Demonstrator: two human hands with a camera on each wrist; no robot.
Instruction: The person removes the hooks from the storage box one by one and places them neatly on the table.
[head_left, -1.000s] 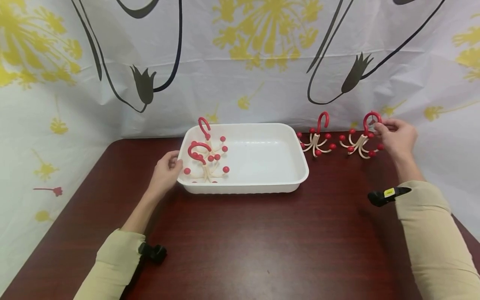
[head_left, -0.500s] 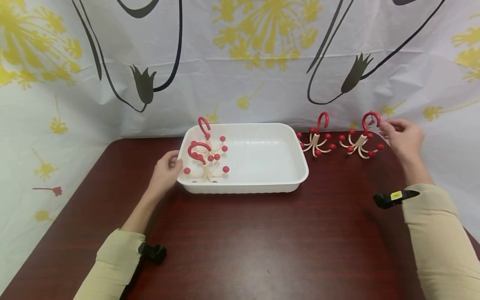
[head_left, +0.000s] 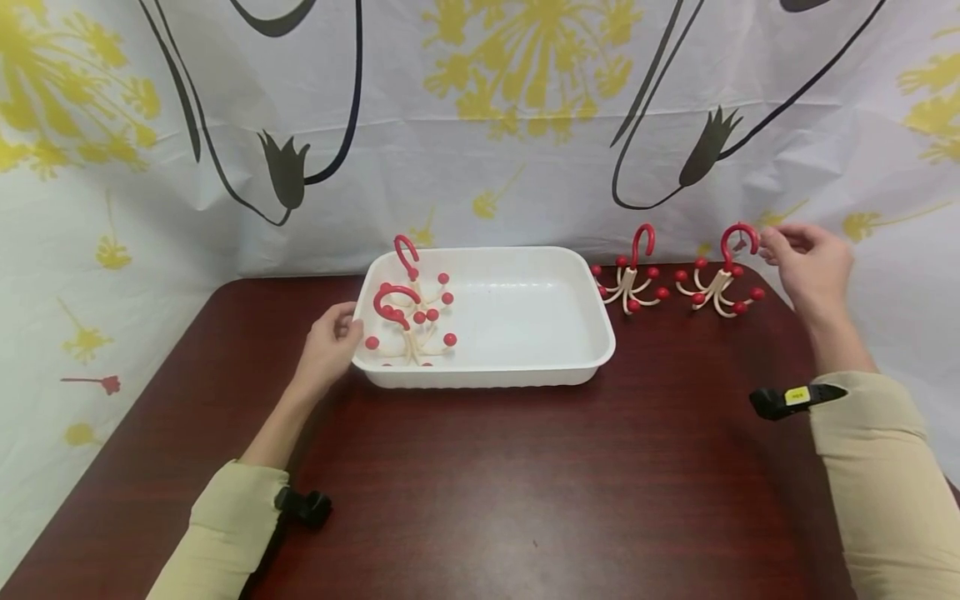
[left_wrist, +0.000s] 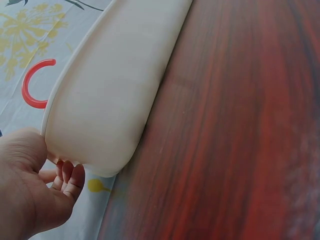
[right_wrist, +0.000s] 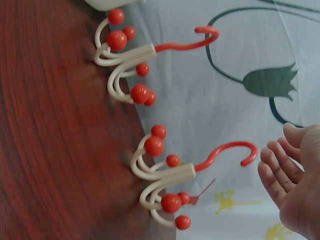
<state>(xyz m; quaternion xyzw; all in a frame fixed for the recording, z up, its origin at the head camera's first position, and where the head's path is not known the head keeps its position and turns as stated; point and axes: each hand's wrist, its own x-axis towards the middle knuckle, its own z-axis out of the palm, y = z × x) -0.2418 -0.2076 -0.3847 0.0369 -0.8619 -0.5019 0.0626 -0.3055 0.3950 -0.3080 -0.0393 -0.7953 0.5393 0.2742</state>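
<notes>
My left hand (head_left: 331,342) grips the left rim of a white plastic tray (head_left: 517,367), thumb on the rim and fingers curled at its outer wall. Two hook hangers with red hooks and red-tipped cream arms sit at the tray's left end, the front hanger (head_left: 396,302) nearer me and the rear hanger (head_left: 411,257) behind it. Right of the tray, two like hangers stand upright on the table: a nearer one (head_left: 629,279) and a far right one (head_left: 723,283). Beside the far right one's hook, my right hand (right_wrist: 300,185) hangs with relaxed fingers, apart from it and holding nothing.
A dark reddish wooden table (head_left: 510,492) stretches in front of the tray. Close behind the tray and hangers hangs a white curtain (head_left: 480,183) printed with yellow and dark flowers. The nearer standing hanger is close to the tray's right end.
My right hand has let go of the far right hanger's hook and drawn slightly away to the right. The hanger stays standing. My left hand keeps its hold on the tray.
</notes>
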